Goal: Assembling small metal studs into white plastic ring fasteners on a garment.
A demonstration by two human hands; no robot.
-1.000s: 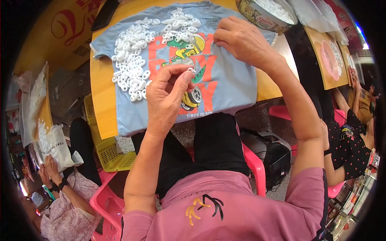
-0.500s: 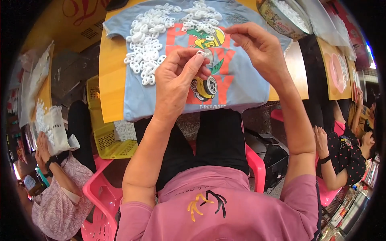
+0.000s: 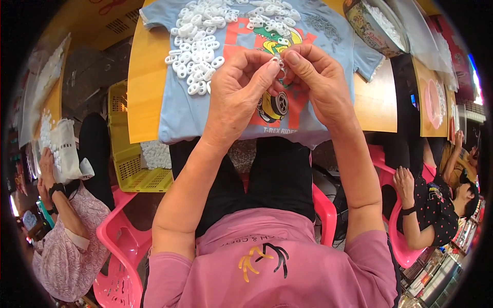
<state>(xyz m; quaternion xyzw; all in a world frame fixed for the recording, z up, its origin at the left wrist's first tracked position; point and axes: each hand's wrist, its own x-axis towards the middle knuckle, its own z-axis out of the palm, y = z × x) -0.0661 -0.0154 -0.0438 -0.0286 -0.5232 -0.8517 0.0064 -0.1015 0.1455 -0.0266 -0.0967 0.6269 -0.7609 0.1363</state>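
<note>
Over the printed blue T-shirt (image 3: 179, 118) spread on the table, my two hands meet at their fingertips. Between the thumb and fingers of my left hand (image 3: 233, 97) is a small white oval plastic piece (image 3: 278, 61) with holes. My right hand (image 3: 328, 90) is closed in a pinch right against that piece; whatever its fingertips grip is too small to make out. Loose white pieces of the same kind lie in a heap (image 3: 197, 59) beyond my left hand and in a smaller heap (image 3: 272, 18) at the far middle. Thin dark bits (image 3: 323, 28) are scattered on the shirt at far right.
A patterned tin (image 3: 377, 31) of white pieces stands at the table's far right corner. Below the table's left side is a yellow plastic crate (image 3: 146, 179) beside more white pieces. People sit on pink chairs to both sides; a pink basin (image 3: 431, 102) rests on the right-hand table.
My right hand has come down and left from above the shirt's print to meet my left fingertips. The left hand still holds the white piece. The whole view has shifted slightly.
</note>
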